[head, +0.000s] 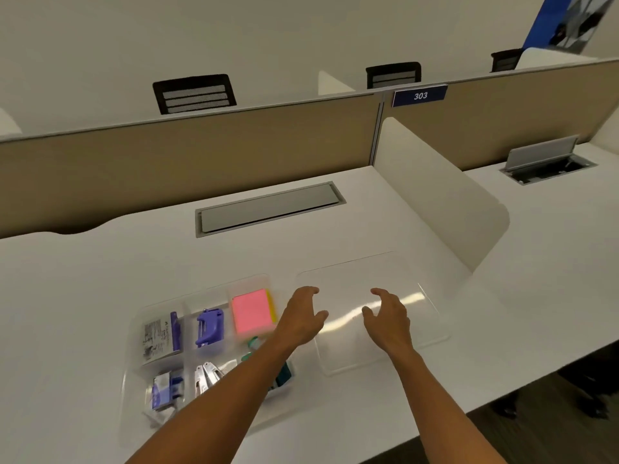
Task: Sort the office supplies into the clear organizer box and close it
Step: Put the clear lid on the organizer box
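Observation:
The clear organizer box (140,316) lies open on the white desk, left of centre. Its compartments hold a pink sticky-note pad (252,311), a purple stapler (210,327), a staple pack with a printed label (160,336), a blue-and-white pack (165,390), metal clips (206,376) and teal items (284,376) partly hidden by my left forearm. The clear lid (355,272) lies flat on the desk to the right of the box. My left hand (301,319) and my right hand (388,316) hover over the lid with fingers spread, holding nothing.
A grey cable hatch (268,207) is set into the desk behind the box. A white side divider (435,195) stands at the right, a tan partition (187,152) at the back. The desk's front edge runs close below my forearms.

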Action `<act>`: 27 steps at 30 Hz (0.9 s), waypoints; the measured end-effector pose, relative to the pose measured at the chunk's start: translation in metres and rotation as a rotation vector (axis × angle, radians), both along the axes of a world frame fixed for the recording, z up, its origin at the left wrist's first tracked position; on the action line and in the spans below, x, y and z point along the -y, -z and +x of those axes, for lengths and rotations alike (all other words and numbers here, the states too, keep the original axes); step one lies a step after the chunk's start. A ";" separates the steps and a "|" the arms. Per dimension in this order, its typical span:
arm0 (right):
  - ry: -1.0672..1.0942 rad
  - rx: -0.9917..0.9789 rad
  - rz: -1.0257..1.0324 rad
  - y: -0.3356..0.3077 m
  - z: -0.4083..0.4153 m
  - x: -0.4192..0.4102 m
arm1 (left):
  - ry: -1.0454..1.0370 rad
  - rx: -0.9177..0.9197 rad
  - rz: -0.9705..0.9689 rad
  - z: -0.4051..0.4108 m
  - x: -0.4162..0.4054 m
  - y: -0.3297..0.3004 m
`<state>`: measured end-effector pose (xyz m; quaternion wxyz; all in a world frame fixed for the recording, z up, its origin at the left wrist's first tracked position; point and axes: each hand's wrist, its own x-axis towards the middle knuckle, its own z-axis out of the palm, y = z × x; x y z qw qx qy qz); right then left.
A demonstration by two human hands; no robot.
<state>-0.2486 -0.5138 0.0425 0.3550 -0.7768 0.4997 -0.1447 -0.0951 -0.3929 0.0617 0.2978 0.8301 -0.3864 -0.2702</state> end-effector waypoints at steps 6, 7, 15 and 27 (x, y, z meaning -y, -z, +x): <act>0.081 -0.115 -0.016 0.010 -0.032 0.038 | -0.060 -0.071 0.149 -0.026 0.017 0.016; 0.089 -0.141 -0.027 0.011 -0.036 0.044 | -0.067 -0.064 0.189 -0.030 0.019 0.019; 0.121 -0.308 -0.056 0.024 -0.057 0.071 | -0.069 -0.058 0.321 -0.044 0.025 0.030; 0.204 -0.371 0.051 0.020 -0.047 0.079 | -0.156 -0.093 0.172 -0.050 0.029 0.023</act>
